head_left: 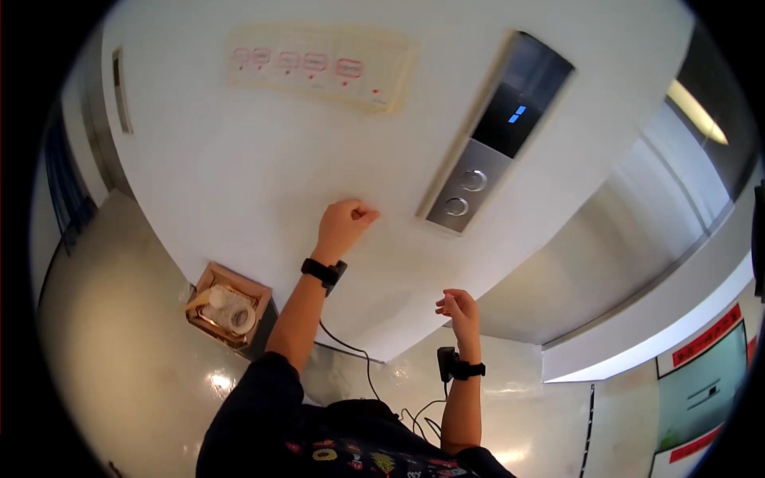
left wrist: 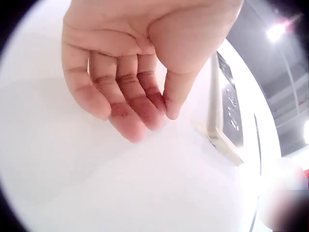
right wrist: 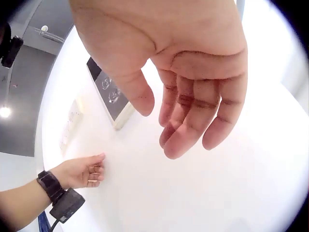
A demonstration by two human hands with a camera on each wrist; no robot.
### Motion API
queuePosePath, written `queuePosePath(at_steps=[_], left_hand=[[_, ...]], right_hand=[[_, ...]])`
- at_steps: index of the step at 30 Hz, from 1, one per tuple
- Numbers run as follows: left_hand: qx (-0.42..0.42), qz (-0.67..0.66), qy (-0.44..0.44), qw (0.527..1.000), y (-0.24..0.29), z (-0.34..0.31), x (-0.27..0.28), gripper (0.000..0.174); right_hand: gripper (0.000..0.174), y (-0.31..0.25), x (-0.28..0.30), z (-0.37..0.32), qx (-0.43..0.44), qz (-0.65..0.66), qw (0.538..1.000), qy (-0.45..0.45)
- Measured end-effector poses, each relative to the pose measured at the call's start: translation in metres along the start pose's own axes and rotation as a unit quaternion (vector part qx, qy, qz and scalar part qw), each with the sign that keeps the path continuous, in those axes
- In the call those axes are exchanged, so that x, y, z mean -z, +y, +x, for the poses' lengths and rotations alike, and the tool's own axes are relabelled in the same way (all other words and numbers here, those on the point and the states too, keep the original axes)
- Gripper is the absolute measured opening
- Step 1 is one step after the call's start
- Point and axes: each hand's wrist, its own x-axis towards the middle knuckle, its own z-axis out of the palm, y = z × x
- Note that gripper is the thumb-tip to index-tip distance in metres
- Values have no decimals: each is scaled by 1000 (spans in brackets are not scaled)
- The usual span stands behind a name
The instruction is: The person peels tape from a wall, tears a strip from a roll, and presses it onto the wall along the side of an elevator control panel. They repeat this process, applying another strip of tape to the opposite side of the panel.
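Note:
My left hand point(head_left: 344, 227) is raised before the white wall point(head_left: 279, 167), left of an elevator call panel point(head_left: 492, 155). Its fingers point(left wrist: 128, 125) bend loosely, the thumb near the fingertips, with nothing held. Lower and to the right, my right hand point(head_left: 460, 311) hangs below the panel, fingers point(right wrist: 186, 140) relaxed and slightly bent around nothing. The panel carries two round buttons point(head_left: 457, 207), one above the other, and a dark display point(head_left: 514, 107) with a blue lit figure. Both hands are apart from the buttons.
A brown-rimmed bin point(head_left: 261, 285) with packaging in it stands on the floor at lower left. Metal elevator doors point(head_left: 582, 263) lie to the right. A taped paper notice point(head_left: 319, 68) is up on the wall. Black cables point(head_left: 362, 350) hang from the wrist cameras.

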Motion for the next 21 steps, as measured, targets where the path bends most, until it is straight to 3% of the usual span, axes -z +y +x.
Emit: queuePosePath(at_steps=[1,4,8,10,12,14,16,18,21], left_hand=[[23,-48,-7,999,-18,-2,13,23],[33,-53,-14,998,-55,-23,52,20],[129,-28,-43,990,-142,-78,107,22],[177,-14,-48,983,-181,-116,140,22],[185,138,6,973,-179,-150,172,24],[179,93,54,978,-240,-199,205,25],[305,80,14,949,-247,-222,237,24],[338,19,46,940,-254,-235,252,22],[332,36,65,940,-288,-243,264,21]], right_hand=[[21,3,-2,-2,-17,2,1000,2],[20,12,-22,9,84,-22,995,49],[34,-35,-81,27,215,-172,958,77],[45,-48,-105,35,234,-226,943,76],[61,-52,-121,44,254,-281,923,72],[64,-51,-133,49,208,-294,928,96],[67,-47,-138,53,219,-310,918,114],[68,-41,-140,55,224,-315,913,127],[67,-34,-143,56,227,-312,912,141]])
